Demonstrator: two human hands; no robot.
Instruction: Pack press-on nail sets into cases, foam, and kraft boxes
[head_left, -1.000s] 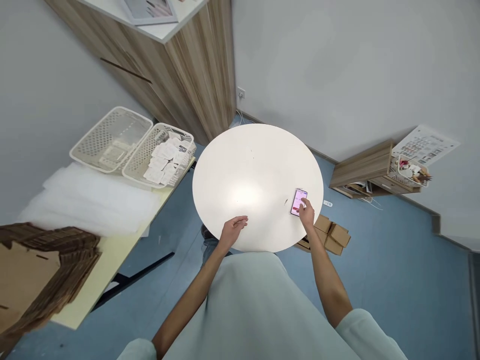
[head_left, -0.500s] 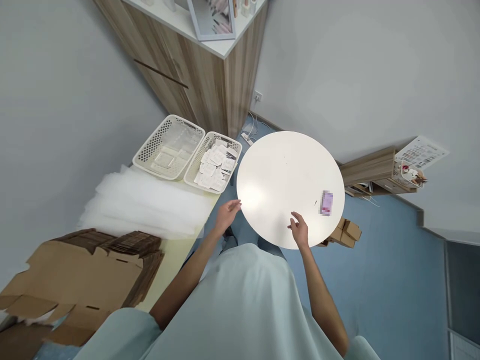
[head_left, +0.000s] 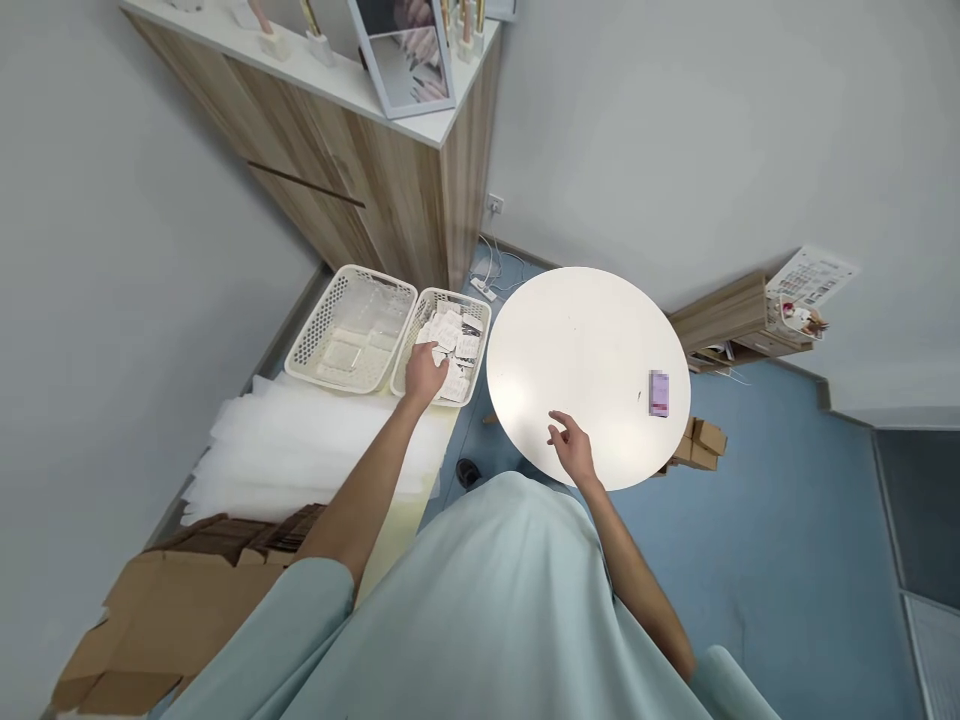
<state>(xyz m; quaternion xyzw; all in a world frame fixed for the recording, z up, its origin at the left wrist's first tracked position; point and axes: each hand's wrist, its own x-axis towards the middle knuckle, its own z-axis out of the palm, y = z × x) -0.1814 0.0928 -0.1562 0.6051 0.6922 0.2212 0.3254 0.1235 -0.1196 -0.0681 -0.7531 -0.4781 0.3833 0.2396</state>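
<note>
Left of the card basket (head_left: pixel 479 352) and nearer the person lie flattened cardboard boxes (head_left: pixel 187 620) and white foam sheets (head_left: pixel 285 450); a second perforated basket (head_left: pixel 311 325) stands just beside it. The left hand (head_left: pixel 425 375) is over the card basket, fingertips at the white cards (head_left: pixel 448 330); whether it grips any cannot be told. They look light, thin and slippery, probably best pinched by an edge. Right of the card basket, the right hand (head_left: pixel 574 448) hangs unloaded, fingers parted, above the round worktop (head_left: pixel 585 340), which bears a phone (head_left: pixel 658 394).
</note>
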